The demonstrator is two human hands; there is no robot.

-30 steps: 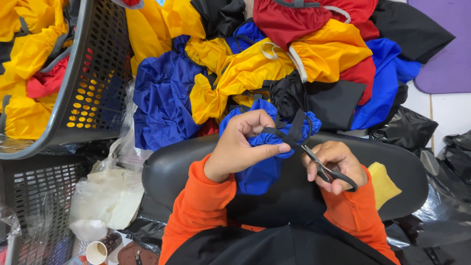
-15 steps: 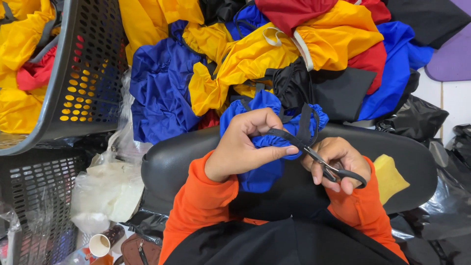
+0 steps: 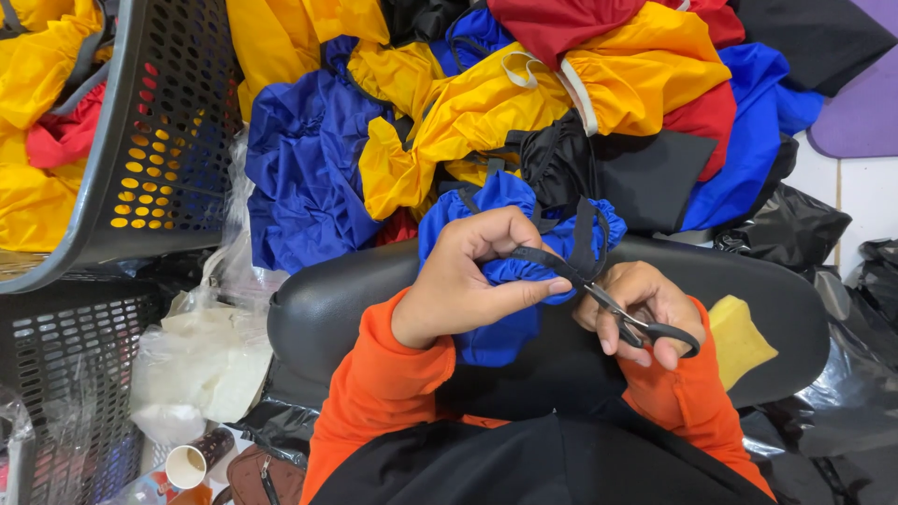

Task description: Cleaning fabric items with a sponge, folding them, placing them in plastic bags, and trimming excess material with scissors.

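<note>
My left hand [image 3: 468, 281] grips a blue gathered fabric piece [image 3: 500, 271] with a black strap [image 3: 580, 238] sewn to it, pinching the strap between thumb and fingers. My right hand [image 3: 641, 309] holds black-handled scissors [image 3: 636, 323], their blades pointing left and up at the strap near my left thumb. Both hands rest over a black padded cushion [image 3: 318, 318] in front of me. My sleeves are orange.
A heap of yellow, blue, red and black fabric pieces [image 3: 524, 103] lies beyond the cushion. A grey perforated basket [image 3: 168, 140] with yellow and red fabric stands at the left. White plastic bags [image 3: 206, 355], a paper cup [image 3: 187, 465] and black bags [image 3: 786, 224] lie around.
The view has shifted slightly, so the hands sit lower in frame. My left hand has closed tighter on the strap and the scissors have stayed at the strap.
</note>
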